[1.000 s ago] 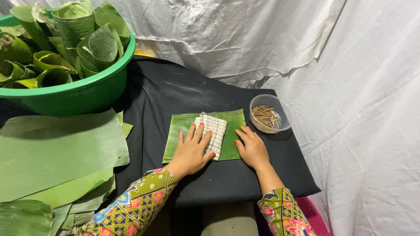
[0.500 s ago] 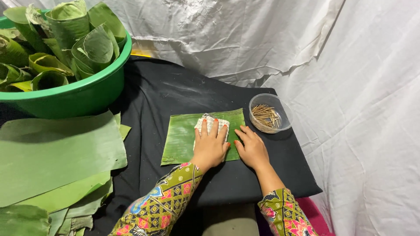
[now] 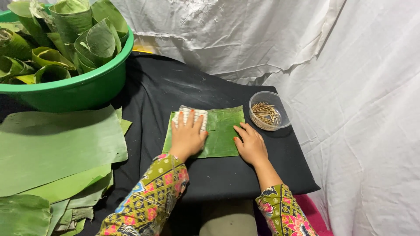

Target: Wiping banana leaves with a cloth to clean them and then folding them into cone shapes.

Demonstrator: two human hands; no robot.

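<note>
While left hand (image 3: 187, 137) presses cloth (image 3: 191, 115) (checked), right hand (image 3: 250, 144) pins leaf (image 3: 223, 131) edge.

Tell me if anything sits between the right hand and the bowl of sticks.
Nothing visible does. The right hand rests flat on the leaf's right edge; between it and the bowl lie only bare leaf and black cloth.

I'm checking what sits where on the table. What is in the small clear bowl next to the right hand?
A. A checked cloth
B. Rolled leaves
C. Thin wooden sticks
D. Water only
C: the clear bowl beyond the right hand holds a pile of thin wooden sticks, while the rolled leaves fill the green basin.
</note>
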